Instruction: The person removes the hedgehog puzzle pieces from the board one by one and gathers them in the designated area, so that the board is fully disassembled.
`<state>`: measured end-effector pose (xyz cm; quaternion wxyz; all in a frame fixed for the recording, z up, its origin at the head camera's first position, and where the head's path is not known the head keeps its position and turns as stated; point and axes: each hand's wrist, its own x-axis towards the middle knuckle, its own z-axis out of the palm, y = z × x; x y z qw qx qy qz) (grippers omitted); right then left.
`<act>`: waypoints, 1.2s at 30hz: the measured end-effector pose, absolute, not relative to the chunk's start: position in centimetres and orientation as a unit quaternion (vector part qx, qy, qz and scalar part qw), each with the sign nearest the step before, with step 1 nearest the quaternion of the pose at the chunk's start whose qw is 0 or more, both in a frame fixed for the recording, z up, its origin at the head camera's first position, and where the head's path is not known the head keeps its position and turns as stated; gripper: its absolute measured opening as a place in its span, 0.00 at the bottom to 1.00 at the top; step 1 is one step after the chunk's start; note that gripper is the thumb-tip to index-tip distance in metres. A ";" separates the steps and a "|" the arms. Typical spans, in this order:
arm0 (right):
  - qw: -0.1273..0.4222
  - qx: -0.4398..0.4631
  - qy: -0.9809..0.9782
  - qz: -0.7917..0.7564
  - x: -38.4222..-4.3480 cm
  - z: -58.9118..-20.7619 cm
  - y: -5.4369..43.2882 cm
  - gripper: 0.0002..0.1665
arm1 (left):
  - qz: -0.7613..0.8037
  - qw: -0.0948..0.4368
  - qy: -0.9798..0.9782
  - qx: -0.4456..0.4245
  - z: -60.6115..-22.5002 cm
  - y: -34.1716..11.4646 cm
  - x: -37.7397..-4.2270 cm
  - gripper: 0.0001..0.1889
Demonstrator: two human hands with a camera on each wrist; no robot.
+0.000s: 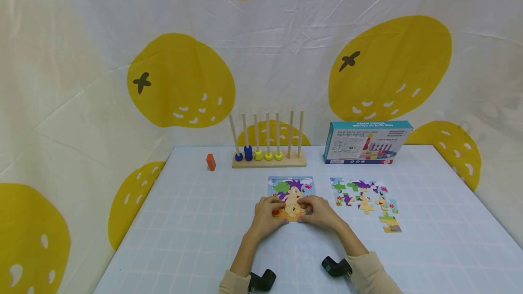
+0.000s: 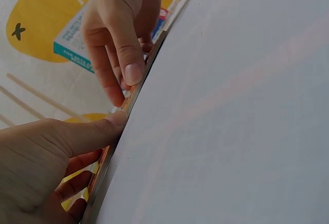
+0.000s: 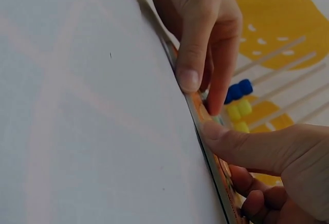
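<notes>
A jigsaw puzzle (image 1: 292, 189) with a purple-haired hedgehog picture lies flat in its frame on the table in the head view. My left hand (image 1: 266, 214) grips its near left part, thumb at the near edge and fingers curled over the picture. On the near right part my right hand (image 1: 322, 212) holds it in the same way. From the left wrist view, the left thumb (image 2: 103, 131) rests along the thin puzzle edge (image 2: 105, 162). The right thumb (image 3: 231, 142) meets that edge in the right wrist view. Both hands hide the picture's lower corners.
Loose puzzle pieces (image 1: 365, 203) lie to the right of the puzzle. Behind stands a wooden peg rack (image 1: 269, 164) with blue and yellow beads. An orange block (image 1: 210, 162) is at its left, a cardboard toy box (image 1: 367, 143) at its right.
</notes>
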<state>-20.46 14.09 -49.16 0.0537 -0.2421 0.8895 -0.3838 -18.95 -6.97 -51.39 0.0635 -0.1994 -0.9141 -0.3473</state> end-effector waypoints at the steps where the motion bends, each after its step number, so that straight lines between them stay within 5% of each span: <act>1: 0.056 -0.240 0.890 -0.383 -20.5 -49.1 14.1 0.28 | -0.345 0.064 -0.915 -0.199 -51.4 -7.0 -19.0 0.21; 19: 0.073 -0.233 0.879 -0.411 -20.6 -49.2 14.1 0.25 | -0.362 0.056 -0.913 -0.179 -51.5 -7.0 -18.9 0.22; 30: 0.050 -0.226 0.869 -0.437 -20.4 -49.6 14.2 0.20 | -0.358 0.112 -0.902 -0.213 -51.3 -7.0 -18.7 0.18; 36: 0.042 -0.227 0.872 -0.431 -20.1 -49.7 14.1 0.24 | -0.358 0.069 -0.912 -0.191 -51.4 -7.0 -18.8 0.19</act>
